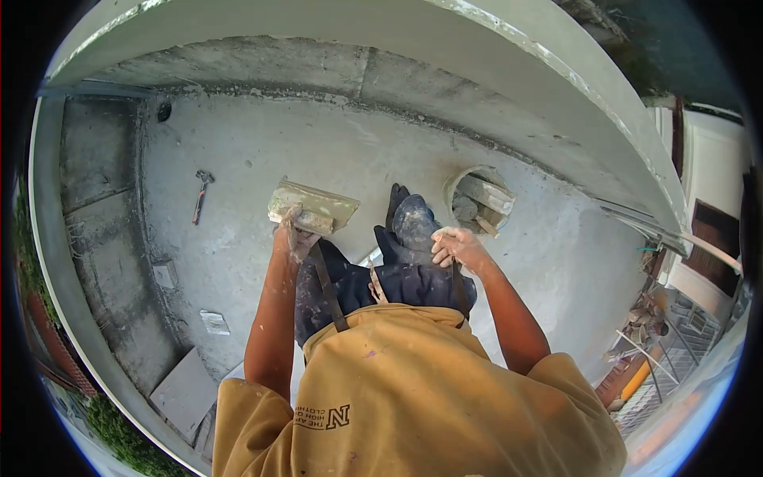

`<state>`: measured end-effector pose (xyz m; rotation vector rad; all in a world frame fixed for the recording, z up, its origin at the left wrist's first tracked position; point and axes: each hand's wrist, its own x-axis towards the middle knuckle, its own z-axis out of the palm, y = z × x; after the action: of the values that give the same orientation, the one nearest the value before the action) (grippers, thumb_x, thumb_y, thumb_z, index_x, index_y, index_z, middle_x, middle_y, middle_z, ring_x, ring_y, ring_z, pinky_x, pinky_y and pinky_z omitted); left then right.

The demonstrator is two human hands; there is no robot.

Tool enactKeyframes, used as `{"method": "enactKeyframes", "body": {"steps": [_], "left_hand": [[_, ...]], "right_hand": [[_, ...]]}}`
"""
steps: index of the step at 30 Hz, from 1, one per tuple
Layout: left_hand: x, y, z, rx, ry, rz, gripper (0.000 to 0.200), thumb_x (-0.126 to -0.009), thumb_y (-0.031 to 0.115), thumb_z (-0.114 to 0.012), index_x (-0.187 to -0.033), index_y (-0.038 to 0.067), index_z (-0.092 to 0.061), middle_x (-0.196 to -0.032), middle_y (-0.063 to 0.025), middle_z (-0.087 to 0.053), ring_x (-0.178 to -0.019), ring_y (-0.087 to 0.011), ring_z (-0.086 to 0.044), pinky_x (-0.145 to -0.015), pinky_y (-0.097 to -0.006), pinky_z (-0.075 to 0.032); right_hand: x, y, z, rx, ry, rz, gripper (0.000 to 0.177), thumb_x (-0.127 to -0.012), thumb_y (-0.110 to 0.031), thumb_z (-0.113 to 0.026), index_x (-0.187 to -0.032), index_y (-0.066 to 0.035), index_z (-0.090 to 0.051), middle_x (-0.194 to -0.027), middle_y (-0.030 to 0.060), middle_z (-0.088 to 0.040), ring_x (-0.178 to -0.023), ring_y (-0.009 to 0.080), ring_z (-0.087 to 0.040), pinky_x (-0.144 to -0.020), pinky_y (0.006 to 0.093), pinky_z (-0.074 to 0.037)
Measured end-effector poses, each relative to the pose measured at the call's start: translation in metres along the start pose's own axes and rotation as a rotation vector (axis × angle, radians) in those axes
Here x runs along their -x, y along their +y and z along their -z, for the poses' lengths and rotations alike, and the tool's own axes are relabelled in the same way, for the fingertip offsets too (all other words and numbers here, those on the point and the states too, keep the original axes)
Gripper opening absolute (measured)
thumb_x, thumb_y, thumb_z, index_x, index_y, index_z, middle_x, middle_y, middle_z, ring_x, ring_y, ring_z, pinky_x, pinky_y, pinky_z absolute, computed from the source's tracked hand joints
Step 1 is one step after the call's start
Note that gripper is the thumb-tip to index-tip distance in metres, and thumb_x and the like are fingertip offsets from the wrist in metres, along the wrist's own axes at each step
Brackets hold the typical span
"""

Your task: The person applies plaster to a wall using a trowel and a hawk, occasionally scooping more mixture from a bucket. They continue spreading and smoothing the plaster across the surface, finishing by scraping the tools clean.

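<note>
My left hand (297,232) is closed on a plastering float (318,204), a pale greenish board smeared with mortar. The float is held over the floor in front of my left leg. My right hand (459,247) is above my right thigh, its fingers curled in and dusted with dried mortar. A dark strap (459,285) runs down from beside that hand, but whether the fingers grip it is hidden. Another dark strap (327,288) crosses my left thigh.
A hammer (202,196) lies on the concrete floor (262,135) to the left. A round bucket (482,200) with blocks and pieces inside stands ahead on the right. Low walls (103,222) enclose the floor. Boards (187,396) lean at lower left.
</note>
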<state>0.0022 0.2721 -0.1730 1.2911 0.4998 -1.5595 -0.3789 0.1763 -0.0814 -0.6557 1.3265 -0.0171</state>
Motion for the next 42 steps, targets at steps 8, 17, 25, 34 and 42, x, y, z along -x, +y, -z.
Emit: {"method": "enactKeyframes", "body": {"steps": [8, 17, 25, 34, 42], "left_hand": [[-0.165, -0.06, -0.096, -0.145, -0.174, -0.022, 0.055, -0.094, 0.027, -0.063, -0.139, 0.006, -0.041, -0.132, -0.017, -0.056, -0.115, -0.0341, -0.062, -0.096, -0.0548, -0.053], [-0.345, -0.135, -0.077, -0.194, -0.365, 0.007, 0.052, -0.094, 0.027, -0.063, -0.138, 0.007, -0.044, -0.13, -0.0116, -0.057, -0.116, -0.0296, -0.061, -0.099, -0.0543, -0.05], [-0.387, -0.149, -0.071, -0.264, -0.505, 0.005, 0.046, -0.095, 0.024, -0.061, -0.134, 0.004, -0.046, -0.123, -0.0117, -0.061, -0.11, -0.0293, -0.065, -0.093, -0.0506, -0.055], [-0.364, -0.139, -0.02, -0.203, -0.574, 0.006, 0.043, -0.093, 0.026, -0.065, -0.129, 0.006, -0.052, -0.116, -0.0076, -0.065, -0.106, -0.0242, -0.067, -0.09, -0.0494, -0.056], [-0.317, -0.097, -0.046, -0.212, -0.722, 0.002, 0.045, -0.092, 0.02, -0.064, -0.132, 0.006, -0.051, -0.122, -0.0086, -0.064, -0.113, -0.0259, -0.063, -0.103, -0.0505, -0.047]], "right_hand": [[-0.2, 0.221, 0.296, 1.647, 0.188, -0.015, 0.049, -0.091, -0.032, -0.057, -0.139, -0.026, -0.054, -0.131, 0.0146, -0.059, -0.12, 0.0338, -0.056, -0.099, 0.0438, -0.047], [-0.279, 0.305, 0.326, 1.379, 0.535, -0.358, 0.047, -0.089, -0.037, -0.054, -0.125, -0.007, -0.063, -0.128, 0.0154, -0.063, -0.123, 0.0342, -0.057, -0.106, 0.0478, -0.042], [-0.271, 0.292, 0.287, 1.521, 0.779, -0.28, 0.03, -0.075, -0.02, -0.071, -0.103, -0.01, -0.073, -0.109, 0.0147, -0.071, -0.104, 0.0319, -0.068, -0.087, 0.0429, -0.056], [-0.249, 0.244, 0.261, 1.488, 0.762, 0.066, 0.023, -0.079, -0.025, -0.066, -0.092, -0.009, -0.075, -0.086, 0.0165, -0.072, -0.086, 0.0317, -0.071, -0.075, 0.0412, -0.056], [-0.194, 0.335, 0.262, 0.024, 0.683, 0.217, 0.011, -0.084, -0.015, -0.068, -0.085, -0.003, -0.071, -0.06, 0.004, -0.058, -0.043, 0.0133, -0.053, -0.04, 0.0288, -0.045]]}}
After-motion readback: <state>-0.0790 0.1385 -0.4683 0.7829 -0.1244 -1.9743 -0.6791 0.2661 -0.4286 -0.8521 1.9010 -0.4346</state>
